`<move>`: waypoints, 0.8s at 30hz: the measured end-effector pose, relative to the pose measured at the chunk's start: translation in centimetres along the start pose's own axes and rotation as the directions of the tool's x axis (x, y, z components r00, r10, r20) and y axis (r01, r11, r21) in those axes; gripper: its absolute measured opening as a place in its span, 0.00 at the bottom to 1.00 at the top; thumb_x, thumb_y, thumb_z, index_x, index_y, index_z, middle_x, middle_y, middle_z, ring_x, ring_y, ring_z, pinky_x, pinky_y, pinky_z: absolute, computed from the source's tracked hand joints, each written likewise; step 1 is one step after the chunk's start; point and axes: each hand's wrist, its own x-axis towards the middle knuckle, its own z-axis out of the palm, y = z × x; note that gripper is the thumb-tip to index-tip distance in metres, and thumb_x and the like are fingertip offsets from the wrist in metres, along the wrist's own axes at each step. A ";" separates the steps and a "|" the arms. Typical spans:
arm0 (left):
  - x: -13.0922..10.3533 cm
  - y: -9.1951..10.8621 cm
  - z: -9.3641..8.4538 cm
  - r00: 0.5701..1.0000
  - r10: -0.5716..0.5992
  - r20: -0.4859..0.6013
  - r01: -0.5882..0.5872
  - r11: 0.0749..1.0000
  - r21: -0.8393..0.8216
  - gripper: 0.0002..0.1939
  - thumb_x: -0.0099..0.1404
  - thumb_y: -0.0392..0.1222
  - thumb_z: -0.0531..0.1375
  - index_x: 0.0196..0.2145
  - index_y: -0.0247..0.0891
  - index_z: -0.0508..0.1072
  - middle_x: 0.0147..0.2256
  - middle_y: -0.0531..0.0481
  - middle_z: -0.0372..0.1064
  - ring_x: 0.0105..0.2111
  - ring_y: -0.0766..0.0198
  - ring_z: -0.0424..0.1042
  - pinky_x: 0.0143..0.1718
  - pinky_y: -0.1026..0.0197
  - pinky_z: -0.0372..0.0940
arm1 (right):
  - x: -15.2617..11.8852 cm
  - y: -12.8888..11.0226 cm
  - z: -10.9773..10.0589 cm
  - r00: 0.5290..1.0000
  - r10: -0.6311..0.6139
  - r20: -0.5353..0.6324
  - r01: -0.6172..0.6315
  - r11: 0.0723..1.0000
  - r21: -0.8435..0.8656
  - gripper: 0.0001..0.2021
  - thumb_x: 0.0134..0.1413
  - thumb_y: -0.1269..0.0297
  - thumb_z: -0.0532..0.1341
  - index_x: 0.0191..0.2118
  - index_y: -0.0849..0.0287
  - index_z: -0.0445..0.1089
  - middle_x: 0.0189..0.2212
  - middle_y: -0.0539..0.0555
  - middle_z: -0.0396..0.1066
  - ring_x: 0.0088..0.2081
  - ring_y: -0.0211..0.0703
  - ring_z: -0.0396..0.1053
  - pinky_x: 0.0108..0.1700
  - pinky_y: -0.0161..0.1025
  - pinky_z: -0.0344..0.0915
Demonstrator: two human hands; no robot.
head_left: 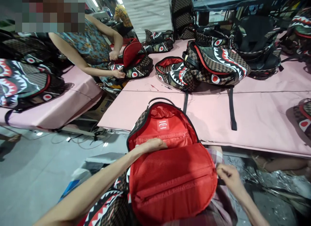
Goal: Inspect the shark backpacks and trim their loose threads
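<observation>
An open backpack with red lining [175,167] rests on my lap against the table edge, its front panel folded down toward me. A white-printed label [163,124] shows on the inside back wall. My left hand [154,145] reaches into the opening, its fingertips hidden behind the folded panel's upper edge. Beside the panel's right rim, my right hand [227,174] is closed, with the fingers pinched at the edge; what it holds is too small to make out.
On the pink table [206,115] lie shark-print backpacks [218,64] with dangling straps. Across at the left, a person [89,47] handles another red-lined bag [132,62]. More bags [29,80] sit on the left table. Plastic wrapping [274,193] lies at lower right.
</observation>
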 end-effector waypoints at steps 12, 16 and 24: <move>-0.6 6.6 2.0 0.978 0.206 -0.013 -0.192 0.932 0.306 0.15 0.64 0.41 0.50 0.28 0.38 0.75 0.29 0.44 0.74 0.33 0.56 0.73 0.32 0.60 0.62 | 15.7 -3.7 6.3 0.926 0.125 0.355 0.217 0.594 -0.775 0.13 0.56 0.69 0.52 0.44 0.60 0.69 0.42 0.60 0.71 0.38 0.48 0.71 0.36 0.37 0.61; -0.8 5.4 2.4 0.972 0.222 -0.082 -0.190 0.938 0.290 0.13 0.63 0.41 0.51 0.33 0.39 0.75 0.33 0.44 0.75 0.37 0.57 0.73 0.39 0.59 0.64 | 15.6 -2.1 6.7 0.919 0.190 0.346 0.187 0.563 -0.805 0.13 0.58 0.59 0.52 0.44 0.58 0.68 0.37 0.59 0.73 0.38 0.48 0.72 0.36 0.37 0.62; 1.8 -4.0 1.1 0.705 -0.240 -0.668 0.251 0.965 -0.082 0.21 0.60 0.29 0.47 0.50 0.32 0.67 0.46 0.40 0.70 0.47 0.59 0.67 0.50 0.60 0.60 | 13.1 -1.2 1.8 0.905 0.379 0.193 0.011 0.434 -0.901 0.17 0.59 0.54 0.48 0.45 0.54 0.67 0.36 0.58 0.74 0.39 0.50 0.72 0.35 0.38 0.62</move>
